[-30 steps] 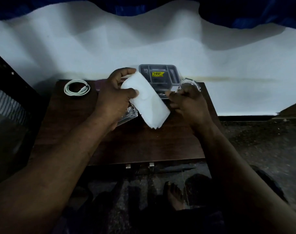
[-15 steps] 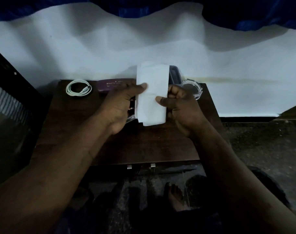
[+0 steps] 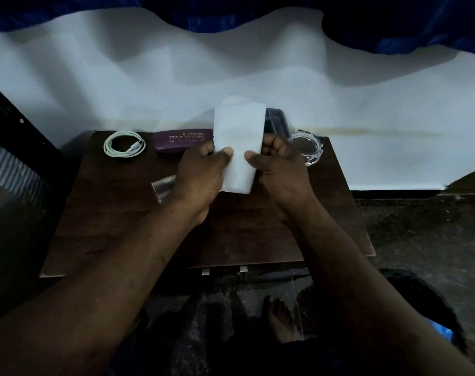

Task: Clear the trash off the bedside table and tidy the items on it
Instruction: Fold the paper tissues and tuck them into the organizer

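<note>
Both hands hold a folded white tissue (image 3: 239, 142) upright above the middle of the dark wooden table (image 3: 117, 218), near its far edge. The left hand (image 3: 201, 177) has its grip pinching the tissue's left edge, thumb pressed on the front face; the right hand (image 3: 282, 169) has its grip pinching the right edge the same way, thumb on the front and fingers curled behind. The tissue's lower end hangs between the two hands, clear of the tabletop as far as can be seen. Behind the left hand lies a purple spectacle case (image 3: 182, 139) with gold lettering, and further left a coiled white cable (image 3: 124, 144) rests near the far left corner. A clear plastic wrapper (image 3: 163, 187) lies flat on the table, partly hidden under the left hand. Behind the tissue a dark plastic tray (image 3: 278, 123) shows only its right part, and to the right of the right hand sits a clear glass ashtray (image 3: 308, 147) near the far right corner
</note>
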`<action>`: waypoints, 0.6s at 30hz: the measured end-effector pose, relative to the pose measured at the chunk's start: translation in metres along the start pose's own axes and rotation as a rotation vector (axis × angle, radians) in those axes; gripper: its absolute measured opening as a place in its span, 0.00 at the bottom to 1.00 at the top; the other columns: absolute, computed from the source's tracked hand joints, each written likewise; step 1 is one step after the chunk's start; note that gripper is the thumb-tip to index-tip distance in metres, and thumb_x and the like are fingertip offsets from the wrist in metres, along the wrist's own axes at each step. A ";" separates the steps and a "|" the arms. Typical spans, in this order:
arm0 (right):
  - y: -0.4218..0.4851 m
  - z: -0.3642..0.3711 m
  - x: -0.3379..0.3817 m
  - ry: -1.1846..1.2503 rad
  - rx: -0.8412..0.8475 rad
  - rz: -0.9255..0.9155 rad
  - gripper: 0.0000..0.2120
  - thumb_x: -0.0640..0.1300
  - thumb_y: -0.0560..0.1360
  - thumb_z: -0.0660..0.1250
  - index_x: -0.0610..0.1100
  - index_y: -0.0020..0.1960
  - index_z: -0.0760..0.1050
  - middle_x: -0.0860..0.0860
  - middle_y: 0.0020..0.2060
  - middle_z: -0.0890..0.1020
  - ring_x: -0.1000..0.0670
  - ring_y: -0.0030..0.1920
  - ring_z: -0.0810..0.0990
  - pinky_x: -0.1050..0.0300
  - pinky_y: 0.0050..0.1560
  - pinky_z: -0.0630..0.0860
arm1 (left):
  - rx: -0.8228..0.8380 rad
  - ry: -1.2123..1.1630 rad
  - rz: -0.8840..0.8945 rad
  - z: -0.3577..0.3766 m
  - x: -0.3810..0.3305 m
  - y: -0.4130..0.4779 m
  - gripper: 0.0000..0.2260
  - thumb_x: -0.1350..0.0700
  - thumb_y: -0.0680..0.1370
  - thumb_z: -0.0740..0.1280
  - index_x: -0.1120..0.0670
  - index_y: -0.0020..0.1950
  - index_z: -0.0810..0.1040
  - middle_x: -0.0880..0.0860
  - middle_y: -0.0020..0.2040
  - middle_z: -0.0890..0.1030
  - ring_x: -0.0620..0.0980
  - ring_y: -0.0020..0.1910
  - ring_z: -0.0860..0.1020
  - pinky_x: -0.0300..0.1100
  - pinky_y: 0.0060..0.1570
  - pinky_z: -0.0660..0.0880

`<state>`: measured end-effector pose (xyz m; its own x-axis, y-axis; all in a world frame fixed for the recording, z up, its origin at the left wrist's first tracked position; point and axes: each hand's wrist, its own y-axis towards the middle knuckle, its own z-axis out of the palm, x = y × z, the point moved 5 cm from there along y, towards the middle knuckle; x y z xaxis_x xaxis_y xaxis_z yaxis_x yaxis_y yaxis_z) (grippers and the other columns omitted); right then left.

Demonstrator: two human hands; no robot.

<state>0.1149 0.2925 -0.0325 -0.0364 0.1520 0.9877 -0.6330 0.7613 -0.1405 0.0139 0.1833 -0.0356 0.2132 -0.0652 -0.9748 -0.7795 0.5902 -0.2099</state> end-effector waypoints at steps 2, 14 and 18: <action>0.000 0.000 -0.001 -0.104 0.027 0.010 0.12 0.32 0.77 0.72 0.38 0.59 0.80 0.41 0.54 0.87 0.41 0.55 0.87 0.45 0.55 0.84 | -0.038 -0.029 -0.007 -0.004 0.000 0.005 0.07 0.59 0.83 0.68 0.51 0.49 0.84 0.48 0.47 0.88 0.49 0.48 0.86 0.44 0.47 0.84; 0.007 -0.011 0.008 -0.386 -0.075 -0.124 0.10 0.45 0.73 0.75 0.46 0.54 0.83 0.50 0.45 0.88 0.48 0.47 0.87 0.47 0.51 0.84 | 0.041 0.029 0.129 -0.004 -0.002 0.021 0.16 0.64 0.73 0.75 0.49 0.58 0.84 0.50 0.55 0.87 0.51 0.55 0.86 0.56 0.60 0.81; 0.018 -0.008 0.015 -0.353 -0.070 -0.145 0.16 0.43 0.73 0.75 0.47 0.60 0.81 0.50 0.49 0.88 0.49 0.50 0.88 0.45 0.54 0.84 | -0.006 0.092 0.213 -0.002 -0.020 0.037 0.12 0.60 0.71 0.76 0.46 0.50 0.84 0.47 0.51 0.87 0.51 0.52 0.86 0.56 0.56 0.83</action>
<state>0.1094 0.3131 -0.0207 -0.2219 -0.1771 0.9588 -0.5970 0.8022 0.0100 -0.0199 0.2045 -0.0240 -0.0112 -0.0129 -0.9999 -0.8048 0.5935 0.0013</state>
